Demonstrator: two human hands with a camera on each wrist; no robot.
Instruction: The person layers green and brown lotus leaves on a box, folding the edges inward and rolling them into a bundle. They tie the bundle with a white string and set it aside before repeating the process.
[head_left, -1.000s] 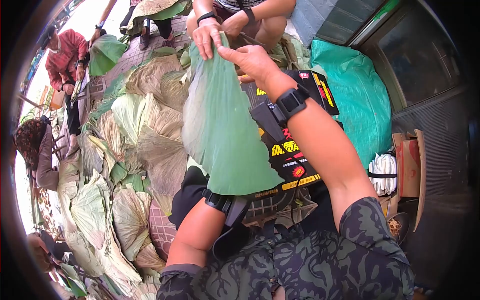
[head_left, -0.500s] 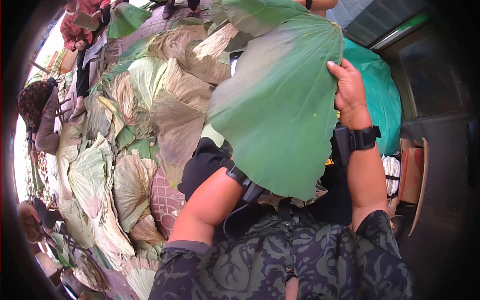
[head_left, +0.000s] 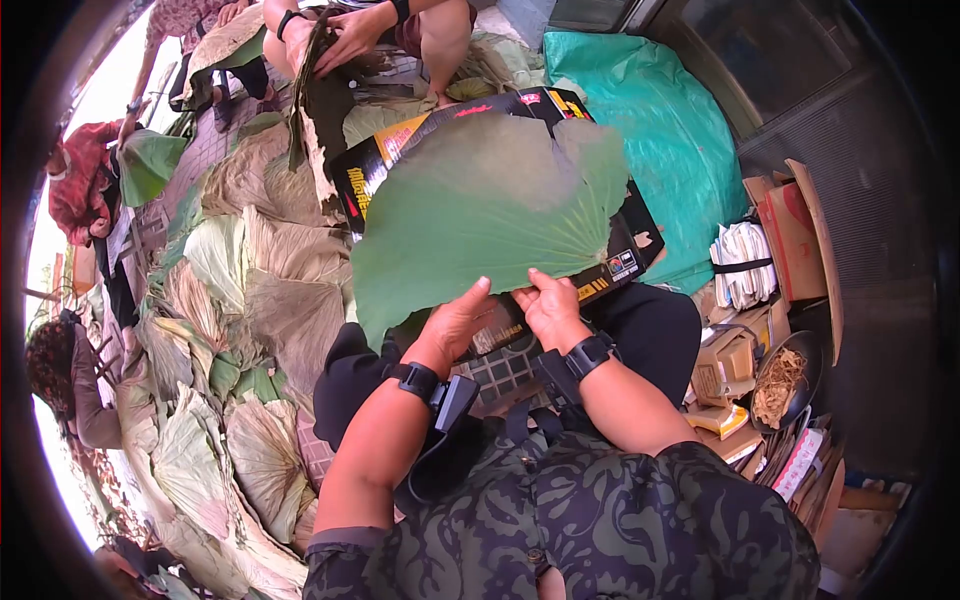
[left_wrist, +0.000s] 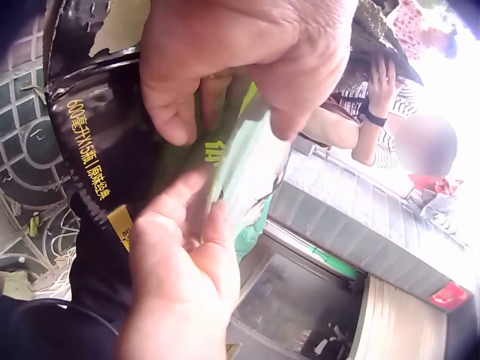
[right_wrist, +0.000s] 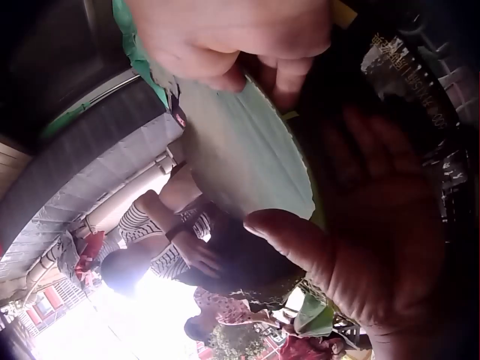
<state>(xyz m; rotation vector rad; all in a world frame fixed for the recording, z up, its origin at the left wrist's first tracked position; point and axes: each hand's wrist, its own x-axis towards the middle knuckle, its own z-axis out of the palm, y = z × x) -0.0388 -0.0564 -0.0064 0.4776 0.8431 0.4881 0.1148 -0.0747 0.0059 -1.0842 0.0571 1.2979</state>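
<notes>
A large green lotus leaf (head_left: 480, 215), folded over with a greyish brown patch, spreads above a black cardboard box (head_left: 635, 215) in front of me. My right hand (head_left: 552, 308) pinches its near edge between thumb and fingers, as the right wrist view also shows. Left of it, my left hand (head_left: 452, 328) stands at the same edge. In the right wrist view the left thumb (right_wrist: 285, 236) reaches over the leaf's edge, while the other fingers extend in shadow on the opposite side, spread well away from the thumb.
Dried lotus leaves (head_left: 300, 270) cover the ground to the left. Across the box, another person's hands (head_left: 345, 40) hold a dark leaf. A green tarp (head_left: 650, 150) lies at the right, near a pan (head_left: 790, 385) and a cardboard carton (head_left: 800, 240).
The leaf was held up before me, then swung right in my raised right hand. Now it is lowered over the box, and both hands are close together at its near edge.
</notes>
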